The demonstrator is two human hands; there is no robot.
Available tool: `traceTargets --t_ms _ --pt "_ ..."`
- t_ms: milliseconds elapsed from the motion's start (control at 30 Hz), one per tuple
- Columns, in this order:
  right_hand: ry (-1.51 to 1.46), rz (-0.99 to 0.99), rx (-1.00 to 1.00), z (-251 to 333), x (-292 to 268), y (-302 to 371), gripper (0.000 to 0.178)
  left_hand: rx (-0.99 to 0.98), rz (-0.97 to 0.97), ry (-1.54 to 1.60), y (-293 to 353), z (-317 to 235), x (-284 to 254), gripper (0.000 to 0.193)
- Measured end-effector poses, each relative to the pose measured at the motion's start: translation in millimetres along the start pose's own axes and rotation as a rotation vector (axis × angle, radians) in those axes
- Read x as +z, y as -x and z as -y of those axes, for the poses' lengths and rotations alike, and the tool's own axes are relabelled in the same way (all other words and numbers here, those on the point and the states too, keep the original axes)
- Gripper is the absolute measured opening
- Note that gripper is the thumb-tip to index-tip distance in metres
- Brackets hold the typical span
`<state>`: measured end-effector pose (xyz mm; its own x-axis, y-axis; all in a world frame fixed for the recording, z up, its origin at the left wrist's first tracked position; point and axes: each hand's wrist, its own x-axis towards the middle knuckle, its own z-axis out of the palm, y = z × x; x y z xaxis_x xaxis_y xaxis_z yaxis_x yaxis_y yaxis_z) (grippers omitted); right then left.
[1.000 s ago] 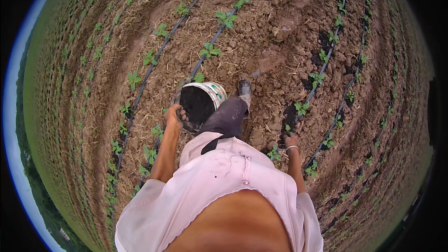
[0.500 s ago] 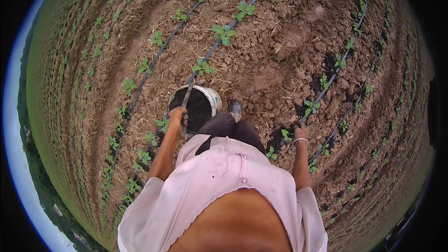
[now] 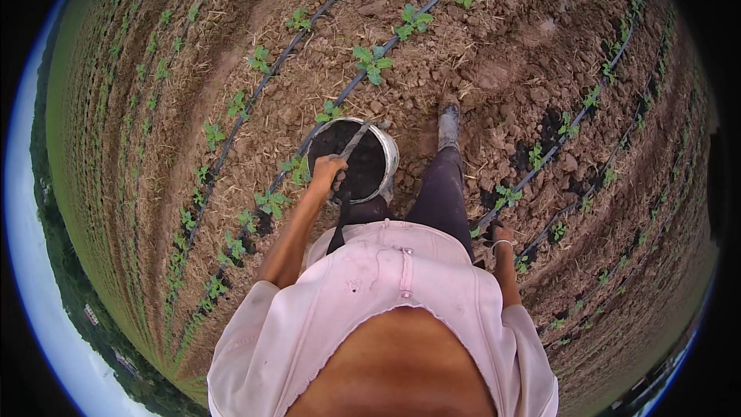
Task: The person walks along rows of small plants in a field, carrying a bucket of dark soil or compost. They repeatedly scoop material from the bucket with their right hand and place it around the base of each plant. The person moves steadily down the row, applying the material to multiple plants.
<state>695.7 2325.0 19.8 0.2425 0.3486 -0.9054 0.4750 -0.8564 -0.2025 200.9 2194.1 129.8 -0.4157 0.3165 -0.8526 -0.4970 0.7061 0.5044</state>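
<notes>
My left hand (image 3: 329, 172) is closed around the dark strap handle (image 3: 356, 140) of a white bucket (image 3: 391, 156), which hangs in front of my left leg. Dark, crumbly soil-like material (image 3: 363, 164) fills much of the bucket. Low at my right side, my right hand (image 3: 502, 234) hangs beside a drip line, with a pale band on the wrist. That hand looks dark and foreshortened, so its fingers and anything in them cannot be made out. A small leafy seedling (image 3: 508, 197) grows just ahead of it.
Black drip lines (image 3: 287, 52) run along rows of green seedlings (image 3: 373, 63) on both sides. Brown, cloddy soil with straw lies between them. Dark patches (image 3: 549, 125) surround several plants on the right. My right boot (image 3: 448, 127) stands forward between the rows.
My right leg has stepped forward. The bucket has swung to the right and nearer my body's middle, with my left hand still on its handle. My right hand has dropped back slightly.
</notes>
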Motion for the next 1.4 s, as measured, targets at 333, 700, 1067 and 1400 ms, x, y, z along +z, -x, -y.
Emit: traceTargets --t_ms 333,700,1067,1400 --pt "0.433 0.091 -0.629 185 -60 -127 0.033 -0.062 -0.018 0.185 -60 -109 127 0.01" --pt "0.269 -0.001 -0.362 269 -104 -163 0.03 0.021 -0.068 0.491 -131 -224 219 0.009" --pt "0.087 0.172 -0.539 402 -36 -103 0.026 0.051 -0.038 0.665 -233 -273 295 0.006" --pt "0.007 0.3 -0.894 487 32 -2 0.026 0.04 -0.221 0.371 -202 -257 266 0.029"
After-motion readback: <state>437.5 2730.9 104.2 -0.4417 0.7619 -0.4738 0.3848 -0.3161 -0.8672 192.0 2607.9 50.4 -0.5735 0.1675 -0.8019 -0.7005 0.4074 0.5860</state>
